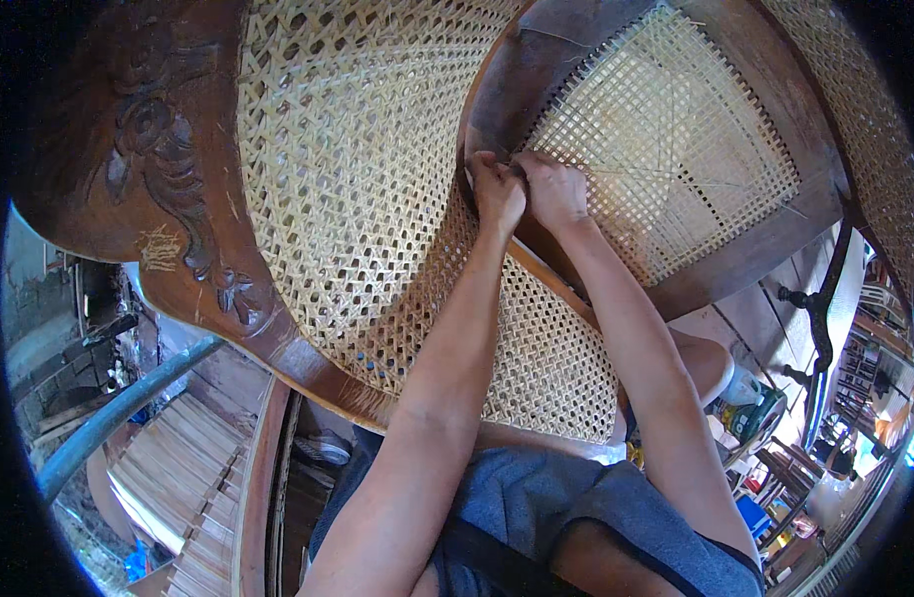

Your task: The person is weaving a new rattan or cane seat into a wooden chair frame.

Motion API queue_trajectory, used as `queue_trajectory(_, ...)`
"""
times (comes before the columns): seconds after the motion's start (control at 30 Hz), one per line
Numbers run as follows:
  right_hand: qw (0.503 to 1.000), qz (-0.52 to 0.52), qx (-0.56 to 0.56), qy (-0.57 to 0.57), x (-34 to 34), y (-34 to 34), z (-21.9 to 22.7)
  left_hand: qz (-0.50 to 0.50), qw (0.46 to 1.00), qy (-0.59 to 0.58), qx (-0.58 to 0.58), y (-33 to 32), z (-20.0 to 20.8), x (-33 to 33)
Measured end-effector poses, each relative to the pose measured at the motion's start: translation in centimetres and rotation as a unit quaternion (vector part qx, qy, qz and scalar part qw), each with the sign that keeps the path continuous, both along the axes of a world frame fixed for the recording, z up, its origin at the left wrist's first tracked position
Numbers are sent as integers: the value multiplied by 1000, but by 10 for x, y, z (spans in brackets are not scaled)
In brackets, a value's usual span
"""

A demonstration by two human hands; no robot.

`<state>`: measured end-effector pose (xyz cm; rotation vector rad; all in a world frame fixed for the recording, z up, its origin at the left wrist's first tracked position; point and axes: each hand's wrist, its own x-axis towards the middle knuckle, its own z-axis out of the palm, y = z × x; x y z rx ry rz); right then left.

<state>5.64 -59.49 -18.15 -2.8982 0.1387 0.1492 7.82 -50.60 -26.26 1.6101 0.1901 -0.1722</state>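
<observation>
A large dark wooden seat with woven cane panels lies across my lap. My left hand (501, 199) and my right hand (556, 191) are close together at the inner edge of the wooden seat frame (775, 70), fingers curled in. Whatever they pinch is hidden by the fingers. Right of them, an open cane weave (616, 139) fills the frame, with loose strands crossing over it and small holes along its border. On the left, a finished cane panel (358, 189) in a denser pattern curves under my left forearm.
Carved wood (159, 149) borders the left panel, with a little heap of cane scraps (161, 249) on it. A blue-grey pipe (129, 413) and wooden slats (183, 473) stand at lower left. At lower right is a green container (760, 416), beside a dark curved wooden piece (825, 308) and clutter.
</observation>
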Motion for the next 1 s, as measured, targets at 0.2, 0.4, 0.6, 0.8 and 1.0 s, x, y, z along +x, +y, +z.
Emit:
queue_trajectory(0.2, 996, 83, 17, -43, 2, -6, -5, 15, 996, -77, 43, 1, -11, 2)
queue_trajectory(0.4, 997, 50, -38, -36, -2, 4, -6, -16, 997, -65, 48, 8, 1, 4)
queue_trajectory(0.6, 995, -1, -35, -95, -9, 10, -14, 23, 998, -22, -60, 7, 4, 4)
queue_trajectory(0.8, 997, -59, 13, -54, -12, 9, -20, 52, 996, 21, -72, 5, 7, 1)
queue_trajectory(1.0, 994, -89, 4, -61, -10, 13, -13, 65, 989, 57, -116, 3, 24, -1)
